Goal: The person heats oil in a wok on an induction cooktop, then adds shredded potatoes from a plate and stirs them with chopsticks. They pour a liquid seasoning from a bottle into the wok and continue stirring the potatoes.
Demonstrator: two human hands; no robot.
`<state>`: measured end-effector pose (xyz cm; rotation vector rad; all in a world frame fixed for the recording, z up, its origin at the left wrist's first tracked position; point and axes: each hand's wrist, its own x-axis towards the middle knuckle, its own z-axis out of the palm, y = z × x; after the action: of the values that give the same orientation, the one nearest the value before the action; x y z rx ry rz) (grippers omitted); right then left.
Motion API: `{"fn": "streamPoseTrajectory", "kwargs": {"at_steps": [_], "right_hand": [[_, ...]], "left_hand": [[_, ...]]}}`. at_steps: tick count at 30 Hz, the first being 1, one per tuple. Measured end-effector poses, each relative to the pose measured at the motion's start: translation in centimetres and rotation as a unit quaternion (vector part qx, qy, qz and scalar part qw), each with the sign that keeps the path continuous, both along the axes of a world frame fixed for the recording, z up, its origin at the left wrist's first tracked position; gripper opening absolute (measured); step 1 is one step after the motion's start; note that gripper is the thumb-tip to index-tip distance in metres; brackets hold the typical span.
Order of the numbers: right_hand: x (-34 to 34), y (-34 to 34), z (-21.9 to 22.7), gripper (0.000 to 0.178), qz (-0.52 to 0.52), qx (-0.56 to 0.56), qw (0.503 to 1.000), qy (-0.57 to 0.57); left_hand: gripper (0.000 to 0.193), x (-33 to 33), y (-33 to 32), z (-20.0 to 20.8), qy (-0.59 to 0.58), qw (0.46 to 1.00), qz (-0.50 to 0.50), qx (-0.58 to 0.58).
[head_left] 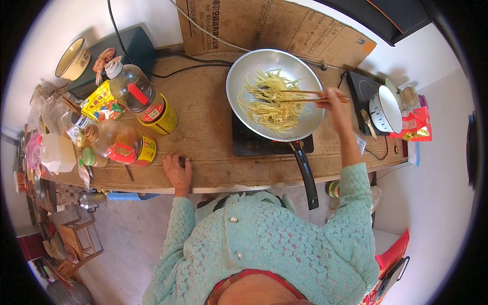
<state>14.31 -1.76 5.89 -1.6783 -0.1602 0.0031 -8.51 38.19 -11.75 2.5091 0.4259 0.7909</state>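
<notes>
My right hand [333, 104] is closed around a pair of wooden chopsticks [300, 96], reaching over the pan from its right side. The chopstick tips are in a heap of pale yellow-green shreds [274, 109], perhaps shredded potato, with a few dark bits among them. Those shreds lie in a wide silver-grey frying pan [238, 76] on a black induction cooker [244, 146]. The pan's black handle [305, 178] points toward me, past the counter's front edge. My left hand [178, 172] rests at that edge, fingers loosely bent and apart, with no held object visible.
Left on the brown counter [203, 112] stand sauce bottles [129, 84], a yellow tin [165, 122], a yellow packet [101, 101] and a white jug [56, 152]. At right are a second black cooker [361, 91], a white bowl [384, 114] and a red packet [417, 124]. Cardboard [284, 25] stands behind.
</notes>
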Motion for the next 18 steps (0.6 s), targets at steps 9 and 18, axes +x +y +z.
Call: {"fn": "streamPoseTrajectory", "kwargs": {"at_steps": [9, 18], "right_hand": [[-0.8, -2.0, -2.7, 0.031, -0.047, -0.02, 0.998, -0.048], [-2.9, 5.3, -1.5, 0.031, 0.119, 0.027, 0.993, 0.007]], "left_hand": [[0.019, 0.0, -0.4, 0.1, 0.023, 1.0, 0.001, 0.001], [0.02, -0.1, -0.2, 0.4, 0.001, 1.0, -0.007, -0.012]]}}
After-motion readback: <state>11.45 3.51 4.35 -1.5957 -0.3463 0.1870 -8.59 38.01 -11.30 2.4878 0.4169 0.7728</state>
